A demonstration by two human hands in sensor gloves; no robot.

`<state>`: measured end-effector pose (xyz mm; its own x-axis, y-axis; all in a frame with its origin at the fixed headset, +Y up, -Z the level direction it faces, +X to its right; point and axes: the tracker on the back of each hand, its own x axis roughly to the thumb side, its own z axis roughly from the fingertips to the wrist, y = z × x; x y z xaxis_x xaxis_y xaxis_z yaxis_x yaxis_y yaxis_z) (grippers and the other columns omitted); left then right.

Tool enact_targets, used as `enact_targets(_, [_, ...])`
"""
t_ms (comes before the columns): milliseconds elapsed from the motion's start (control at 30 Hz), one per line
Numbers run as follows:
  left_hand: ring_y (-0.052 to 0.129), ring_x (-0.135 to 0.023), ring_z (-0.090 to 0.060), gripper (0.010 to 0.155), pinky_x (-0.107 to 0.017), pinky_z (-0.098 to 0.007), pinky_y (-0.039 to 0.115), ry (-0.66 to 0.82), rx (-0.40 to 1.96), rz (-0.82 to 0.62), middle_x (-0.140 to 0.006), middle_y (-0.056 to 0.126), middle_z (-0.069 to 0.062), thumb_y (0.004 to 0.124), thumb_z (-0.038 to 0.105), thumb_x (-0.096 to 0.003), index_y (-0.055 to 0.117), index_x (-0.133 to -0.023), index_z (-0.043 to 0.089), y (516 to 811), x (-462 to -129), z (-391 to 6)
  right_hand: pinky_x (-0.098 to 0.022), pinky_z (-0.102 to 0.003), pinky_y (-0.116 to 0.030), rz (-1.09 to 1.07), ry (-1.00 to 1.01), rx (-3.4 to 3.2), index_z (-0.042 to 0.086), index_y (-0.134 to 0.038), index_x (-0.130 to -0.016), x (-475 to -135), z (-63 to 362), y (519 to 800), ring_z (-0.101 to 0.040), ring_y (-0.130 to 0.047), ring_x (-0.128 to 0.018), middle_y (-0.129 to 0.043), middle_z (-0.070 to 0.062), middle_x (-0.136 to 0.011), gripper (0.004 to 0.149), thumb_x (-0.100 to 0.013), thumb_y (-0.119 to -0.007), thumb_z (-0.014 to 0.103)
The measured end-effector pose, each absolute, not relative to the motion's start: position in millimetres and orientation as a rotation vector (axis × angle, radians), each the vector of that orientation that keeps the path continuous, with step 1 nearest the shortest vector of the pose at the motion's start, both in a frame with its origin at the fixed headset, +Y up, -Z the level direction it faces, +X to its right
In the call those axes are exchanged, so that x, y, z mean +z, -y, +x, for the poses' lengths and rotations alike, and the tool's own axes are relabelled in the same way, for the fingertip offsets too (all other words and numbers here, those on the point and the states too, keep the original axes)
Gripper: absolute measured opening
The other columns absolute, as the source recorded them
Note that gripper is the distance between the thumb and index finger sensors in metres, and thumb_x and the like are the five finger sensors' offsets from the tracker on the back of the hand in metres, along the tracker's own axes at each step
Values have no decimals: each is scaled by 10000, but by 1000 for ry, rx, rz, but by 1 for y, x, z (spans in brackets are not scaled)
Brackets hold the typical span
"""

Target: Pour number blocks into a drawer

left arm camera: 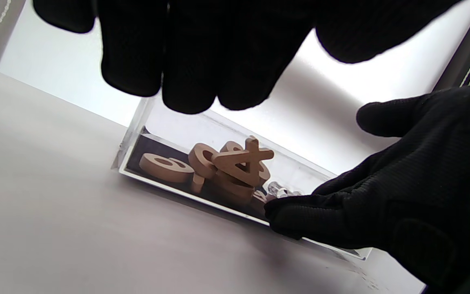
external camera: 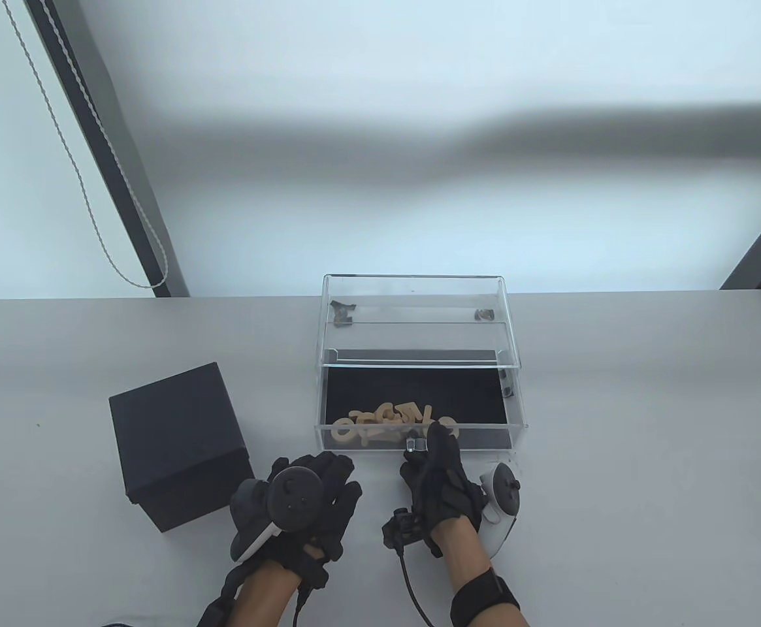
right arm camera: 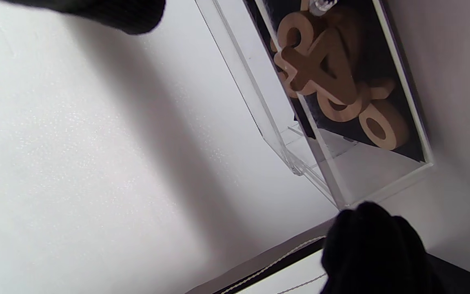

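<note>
A clear acrylic drawer (external camera: 514, 418) is pulled out of its clear case (external camera: 413, 287) toward me. Several wooden number blocks (external camera: 390, 423) lie piled on its black liner at the front; they also show in the left wrist view (left arm camera: 222, 165) and the right wrist view (right arm camera: 333, 81). My right hand (external camera: 429, 450) is at the drawer front and pinches its small clear knob (external camera: 413, 446) between thumb and forefinger; the hand also shows in the left wrist view (left arm camera: 382, 204). My left hand (external camera: 315, 490) rests flat on the table, holding nothing.
A black cube box (external camera: 178, 444) stands on the table left of the drawer, close to my left hand. The grey table (external camera: 648, 457) ends at a back edge just behind the clear case.
</note>
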<state>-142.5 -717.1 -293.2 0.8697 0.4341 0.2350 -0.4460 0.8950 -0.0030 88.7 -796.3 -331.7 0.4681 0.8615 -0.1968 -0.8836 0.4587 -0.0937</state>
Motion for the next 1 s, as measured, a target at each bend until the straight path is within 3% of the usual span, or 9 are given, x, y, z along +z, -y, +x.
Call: enact_targets(1000, [737, -965, -415, 660, -749, -685, 454, 233, 469, -14, -1062, 807, -114, 628, 624, -461, 756, -966, 218, 722, -295, -142, -698, -675, -318, -52, -218, 1188, 1, 43, -930, -409, 100, 798, -641, -214, -940, 85, -387, -956, 939, -553, -574, 600])
